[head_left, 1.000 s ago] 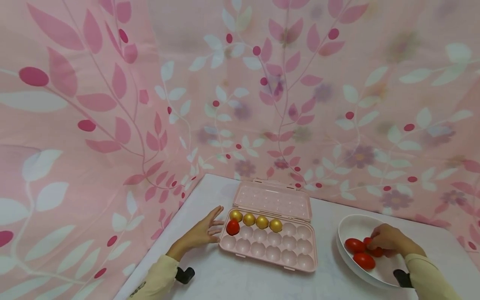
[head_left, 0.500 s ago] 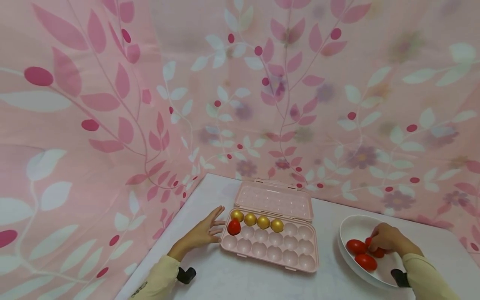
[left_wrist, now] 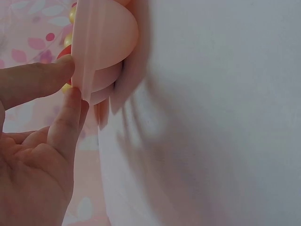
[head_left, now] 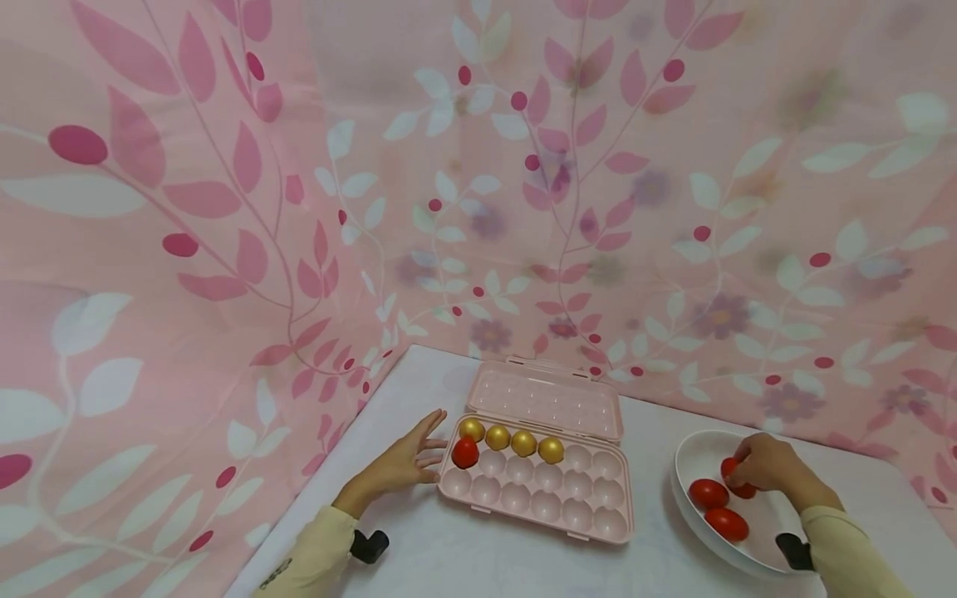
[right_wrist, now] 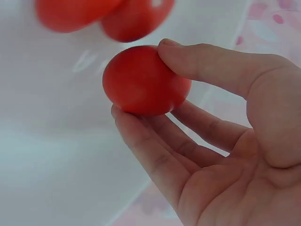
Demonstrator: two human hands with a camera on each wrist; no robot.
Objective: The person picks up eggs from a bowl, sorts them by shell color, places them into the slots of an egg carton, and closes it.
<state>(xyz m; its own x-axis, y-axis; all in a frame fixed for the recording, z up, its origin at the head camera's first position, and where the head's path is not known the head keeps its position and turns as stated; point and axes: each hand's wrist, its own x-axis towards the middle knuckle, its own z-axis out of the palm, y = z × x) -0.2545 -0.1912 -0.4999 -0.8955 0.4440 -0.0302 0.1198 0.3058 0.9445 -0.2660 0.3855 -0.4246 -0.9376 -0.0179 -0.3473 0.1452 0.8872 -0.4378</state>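
A pale pink egg box (head_left: 534, 519) lies with its lid (head_left: 546, 401) folded back. Several gold eggs (head_left: 523, 443) fill part of its back row, and one red egg (head_left: 465, 453) sits in the row in front. My left hand (head_left: 404, 461) is spread at the box's left end, thumb and fingertips touching the rim (left_wrist: 84, 52). Over at the right, my right hand (head_left: 766, 467) is inside a white bowl (head_left: 688, 515), pinching a red egg (right_wrist: 143, 82) between thumb and fingers. Two other red eggs (head_left: 708, 494) lie in the bowl beside it.
A white cloth (head_left: 419, 540) covers the table. Pink floral fabric (head_left: 583, 208) hangs along the back and left sides, close behind the open lid. The bowl stands to the right of the egg box, with a gap of table between them.
My right hand has shifted slightly toward the back of the bowl with the red egg, which shows more plainly now. My left hand stays at the box's end.
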